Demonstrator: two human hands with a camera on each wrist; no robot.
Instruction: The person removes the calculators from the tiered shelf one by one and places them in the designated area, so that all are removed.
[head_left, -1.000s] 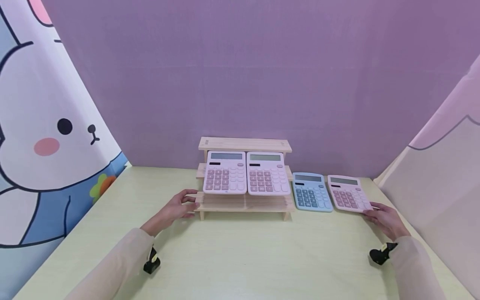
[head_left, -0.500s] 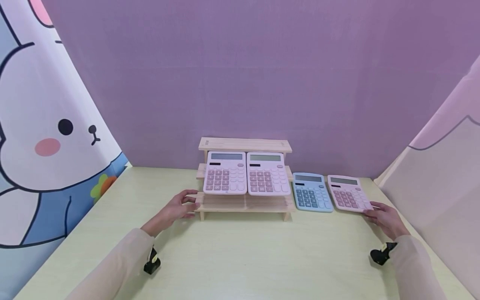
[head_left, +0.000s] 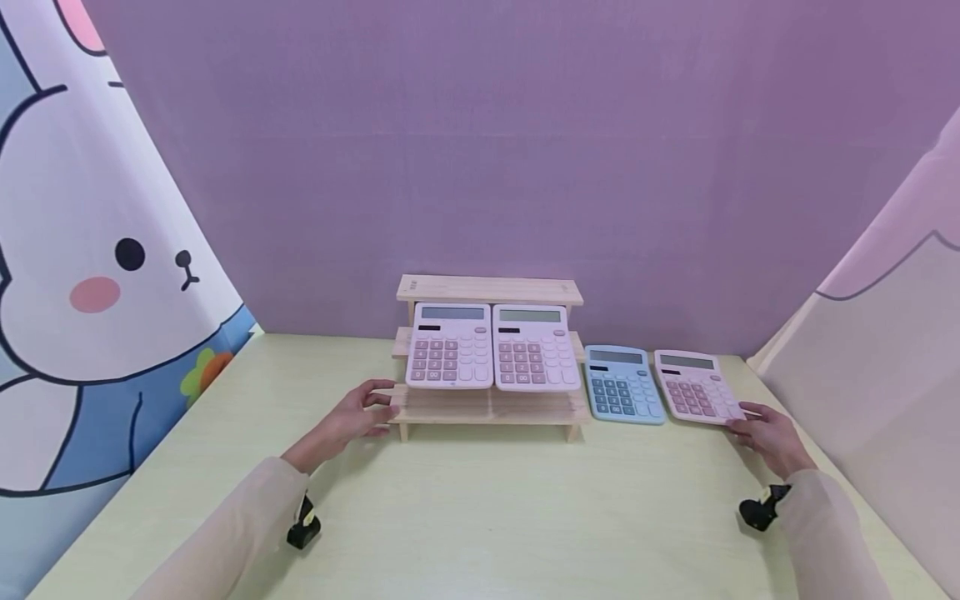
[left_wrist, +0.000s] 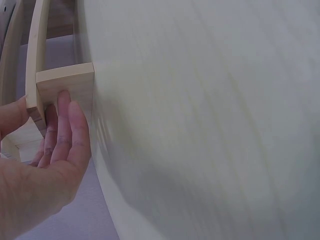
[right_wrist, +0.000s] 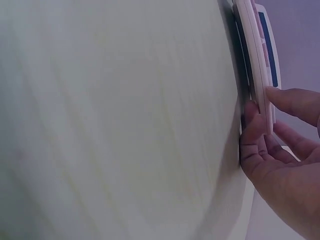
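Note:
A tiered wooden display rack [head_left: 491,410] stands at the back of the table. My left hand [head_left: 347,423] grips the left end of its lowest plank; in the left wrist view the thumb [left_wrist: 14,116] is against the plank and the fingers [left_wrist: 64,132] curl beneath. Two pink calculators, a left one [head_left: 452,346] and a right one [head_left: 536,347], lean side by side on the rack. Right of it lies a blue calculator [head_left: 624,384]. Beside that, my right hand [head_left: 772,437] pinches the near right corner of another pink calculator [head_left: 697,387], thumb above and fingers below.
A purple partition [head_left: 487,150] rises behind the rack. Printed cloth with a cartoon face [head_left: 97,292] hangs at the left, and a pale panel [head_left: 885,367] borders the right. The light green table [head_left: 495,517] stretches in front of both hands.

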